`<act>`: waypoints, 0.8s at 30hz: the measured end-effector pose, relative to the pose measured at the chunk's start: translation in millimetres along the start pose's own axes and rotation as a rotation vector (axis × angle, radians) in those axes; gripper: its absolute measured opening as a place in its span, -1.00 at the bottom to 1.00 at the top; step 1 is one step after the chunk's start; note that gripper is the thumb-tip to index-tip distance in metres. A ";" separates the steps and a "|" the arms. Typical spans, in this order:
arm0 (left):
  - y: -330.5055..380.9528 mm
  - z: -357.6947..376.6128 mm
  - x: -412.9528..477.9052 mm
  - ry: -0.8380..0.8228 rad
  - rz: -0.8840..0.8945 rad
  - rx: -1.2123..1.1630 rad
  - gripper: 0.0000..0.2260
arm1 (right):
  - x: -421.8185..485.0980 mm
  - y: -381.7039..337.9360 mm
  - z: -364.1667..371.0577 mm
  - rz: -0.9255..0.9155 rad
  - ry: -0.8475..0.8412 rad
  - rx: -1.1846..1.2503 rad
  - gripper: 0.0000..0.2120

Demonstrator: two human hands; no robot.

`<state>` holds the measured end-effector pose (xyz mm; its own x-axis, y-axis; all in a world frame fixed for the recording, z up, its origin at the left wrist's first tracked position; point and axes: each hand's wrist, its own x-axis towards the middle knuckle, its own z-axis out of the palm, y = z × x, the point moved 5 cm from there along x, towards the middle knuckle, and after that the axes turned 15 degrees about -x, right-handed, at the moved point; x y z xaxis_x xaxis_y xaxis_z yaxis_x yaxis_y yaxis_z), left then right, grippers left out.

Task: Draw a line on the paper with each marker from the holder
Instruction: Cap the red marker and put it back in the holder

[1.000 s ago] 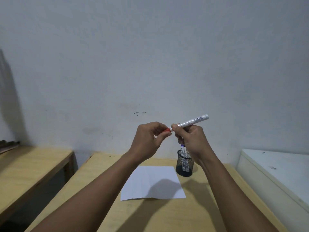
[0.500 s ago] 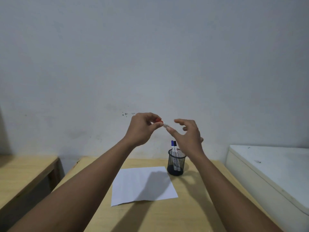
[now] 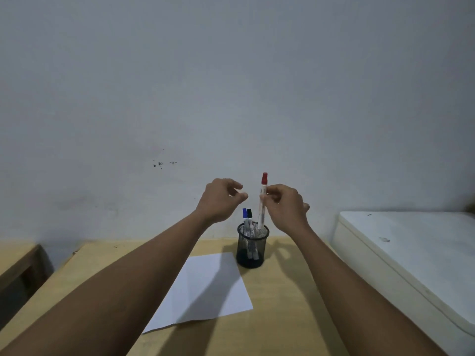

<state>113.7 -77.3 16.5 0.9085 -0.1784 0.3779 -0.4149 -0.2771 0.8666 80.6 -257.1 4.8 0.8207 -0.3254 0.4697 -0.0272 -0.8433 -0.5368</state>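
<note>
1. The right hand [image 3: 285, 209] pinches the capped red marker [image 3: 262, 201] upright, its lower end at the rim of the holder [image 3: 253, 249].
2. The left hand [image 3: 221, 199] is empty, fingers loosely curled.
3. The marker looks light, stiff and smooth; grip mid-barrel.
4. The paper [image 3: 205, 291] lies mid-table, by the holder.

pale grey plastered wall [image 3: 231, 86] with small dark specks [image 3: 160, 164] behind | light wooden table [image 3: 282, 317] centre | second wooden table [image 3: 18, 263] far left | white boxy cabinet [image 3: 411, 253] right, just beside
</note>
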 end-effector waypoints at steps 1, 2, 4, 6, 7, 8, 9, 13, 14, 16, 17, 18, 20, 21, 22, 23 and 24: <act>-12.5 5.4 2.8 -0.012 -0.035 0.033 -0.67 | 3.3 6.8 9.5 0.025 -0.009 -0.010 -0.82; -24.6 10.8 5.3 -0.022 -0.070 0.055 -0.66 | 6.3 13.9 18.9 0.047 -0.020 -0.024 -0.81; -46.9 21.2 11.8 -0.032 -0.134 0.079 -0.64 | 11.2 27.4 37.3 0.078 -0.048 -0.045 -0.81; -64.4 31.8 19.0 -0.036 -0.179 0.087 -0.60 | 14.7 37.6 54.1 0.083 -0.080 -0.073 -0.81; -70.4 36.0 21.3 -0.036 -0.194 0.087 -0.58 | 15.2 40.9 60.6 0.083 -0.096 -0.088 -0.80; -74.7 39.7 22.8 -0.033 -0.206 0.088 -0.57 | 15.5 43.2 65.5 0.085 -0.114 -0.102 -0.80; -80.5 44.5 25.3 -0.032 -0.220 0.090 -0.55 | 16.4 46.1 71.1 0.090 -0.134 -0.117 -0.80; -101.3 58.6 28.0 -0.024 -0.282 0.062 -0.54 | 20.8 56.1 87.9 0.117 -0.175 -0.147 -0.79; -105.0 60.4 27.6 -0.014 -0.294 0.056 -0.54 | 21.4 58.3 91.2 0.126 -0.182 -0.150 -0.79; -110.0 61.6 27.6 0.019 -0.312 0.051 -0.59 | 21.6 62.2 95.7 0.142 -0.194 -0.158 -0.80; -111.7 61.7 27.4 0.037 -0.317 0.044 -0.63 | 21.3 63.7 97.5 0.144 -0.199 -0.165 -0.81; -113.9 62.2 27.6 0.050 -0.318 0.026 -0.66 | 21.1 64.7 98.9 0.141 -0.204 -0.169 -0.82; -119.1 64.3 28.7 0.061 -0.319 -0.010 -0.71 | 20.5 66.0 101.7 0.128 -0.221 -0.173 -0.82; -120.8 65.4 29.0 0.060 -0.321 -0.021 -0.74 | 20.3 66.0 102.3 0.123 -0.230 -0.176 -0.82; -121.7 66.6 29.2 0.056 -0.320 -0.028 -0.76 | 20.3 65.8 102.6 0.119 -0.234 -0.182 -0.81; -120.9 67.1 29.2 0.052 -0.315 -0.041 -0.74 | 21.0 65.7 102.9 0.115 -0.237 -0.187 -0.81; -119.9 67.5 29.2 0.048 -0.312 -0.051 -0.68 | 21.6 64.8 102.5 0.110 -0.239 -0.190 -0.82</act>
<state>186.7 -113.0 -98.3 0.9934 -0.0473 0.1046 -0.1135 -0.2637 0.9579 155.1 -275.0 -91.6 0.9170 -0.3286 0.2262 -0.2108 -0.8806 -0.4244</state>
